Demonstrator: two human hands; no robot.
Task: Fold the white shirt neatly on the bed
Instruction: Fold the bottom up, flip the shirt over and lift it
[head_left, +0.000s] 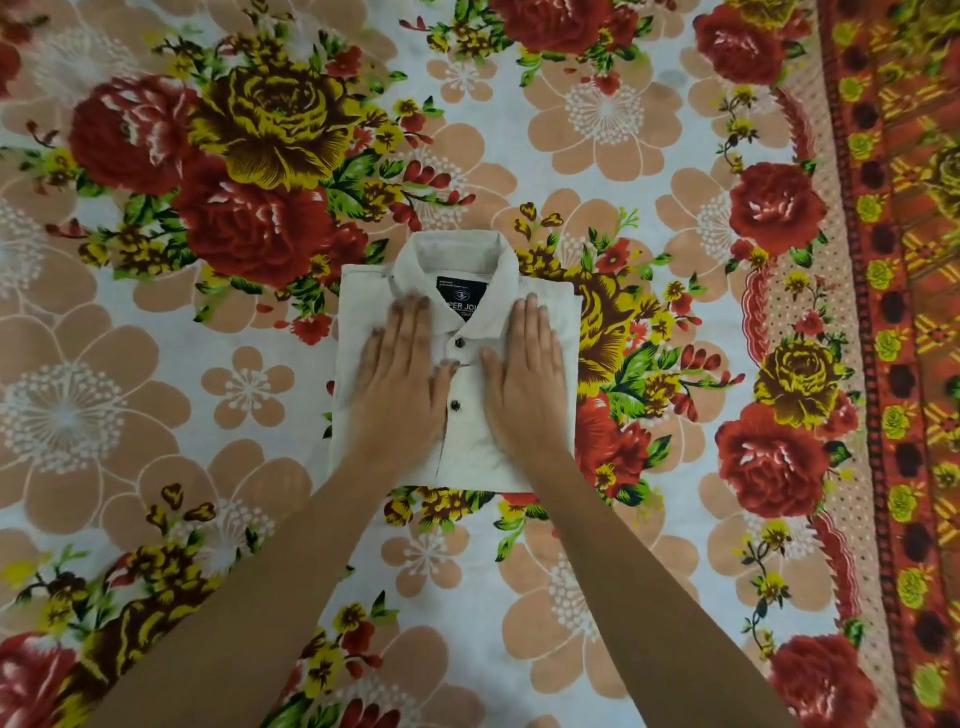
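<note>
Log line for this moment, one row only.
white shirt: folded compact, collar facing up, on bedsheet | left hand: flat on shirt | right hand: flat on shirt | step: pressing fold

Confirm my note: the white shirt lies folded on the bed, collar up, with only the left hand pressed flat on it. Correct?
No. The head view shows both hands flat on it: left hand and right hand, one each side of the buttons. The white shirt does lie folded, collar up.
</note>
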